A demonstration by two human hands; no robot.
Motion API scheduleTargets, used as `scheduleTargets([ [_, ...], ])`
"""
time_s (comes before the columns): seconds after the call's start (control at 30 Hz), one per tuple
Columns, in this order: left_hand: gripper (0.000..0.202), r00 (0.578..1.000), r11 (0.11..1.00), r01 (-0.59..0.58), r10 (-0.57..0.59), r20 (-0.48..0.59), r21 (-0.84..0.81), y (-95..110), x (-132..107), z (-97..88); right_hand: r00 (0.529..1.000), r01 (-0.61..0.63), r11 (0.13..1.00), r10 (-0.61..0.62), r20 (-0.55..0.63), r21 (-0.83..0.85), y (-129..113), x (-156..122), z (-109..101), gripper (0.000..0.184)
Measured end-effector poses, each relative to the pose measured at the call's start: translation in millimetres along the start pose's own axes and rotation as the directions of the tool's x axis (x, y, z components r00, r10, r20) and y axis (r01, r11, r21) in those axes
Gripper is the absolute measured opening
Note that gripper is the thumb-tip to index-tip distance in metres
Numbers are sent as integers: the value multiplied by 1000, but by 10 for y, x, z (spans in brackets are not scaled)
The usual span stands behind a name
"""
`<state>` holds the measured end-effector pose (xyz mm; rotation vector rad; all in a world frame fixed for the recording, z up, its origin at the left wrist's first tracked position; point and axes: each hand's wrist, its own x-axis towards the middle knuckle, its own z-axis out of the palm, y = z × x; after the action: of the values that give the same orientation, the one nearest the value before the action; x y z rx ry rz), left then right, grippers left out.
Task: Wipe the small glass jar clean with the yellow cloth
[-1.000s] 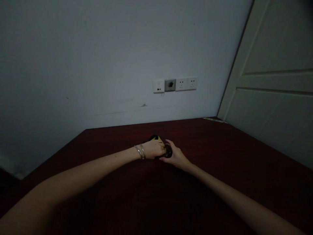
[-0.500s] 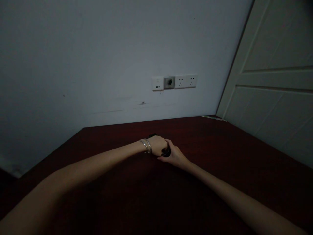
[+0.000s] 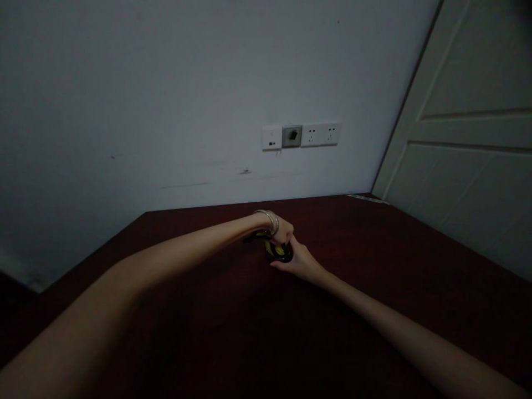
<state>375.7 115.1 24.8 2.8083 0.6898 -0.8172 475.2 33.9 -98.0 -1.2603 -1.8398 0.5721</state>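
My right hand is wrapped round the right side of a dark, glossy, rounded object with yellow-green patches. The object's kind is hard to tell in the dim light. Closed fingers of my left hand press down over its far top edge, and what they grip is hidden. Beneath the left wrist, which wears silvery bangles, a dark strip-like part with a little yellow-green juts to the left. I cannot tell whether it is joined to the rounded object.
A dark red table lies under both arms, against a pale wall. White sockets and a grey switch plate are on the wall. A panelled door borders the right; a thin strip lies in the far right corner.
My left hand has shifted right and away from me, its wrist raised. More of the rounded object with its yellow-green patches now shows. My right hand keeps its grip.
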Motion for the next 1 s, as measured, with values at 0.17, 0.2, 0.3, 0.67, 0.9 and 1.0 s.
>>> scheduleTargets([
  [0.17,35,996,1000,-14,16,83,-18,36,-88,-162,1000,7,1000,-7,-1,0,-20,-9,-2,65],
  [0.2,35,995,1000,-20,22,94,-21,42,-123,-174,1000,9,1000,-9,-4,0,-22,-10,-1,65],
  [0.3,31,992,999,-31,33,119,-19,72,-218,-144,1000,20,1000,-20,-10,3,-27,-7,5,64],
  [0.67,17,996,980,-62,73,-51,187,29,-334,-76,999,53,998,-53,-2,29,-33,-15,17,77],
  [0.9,16,958,939,-127,200,-206,320,15,-390,-36,999,48,998,-48,-1,34,-3,-6,11,79],
  [1.0,11,938,920,-121,229,-261,373,51,-361,178,1000,32,999,-32,-1,26,9,-8,15,85],
])
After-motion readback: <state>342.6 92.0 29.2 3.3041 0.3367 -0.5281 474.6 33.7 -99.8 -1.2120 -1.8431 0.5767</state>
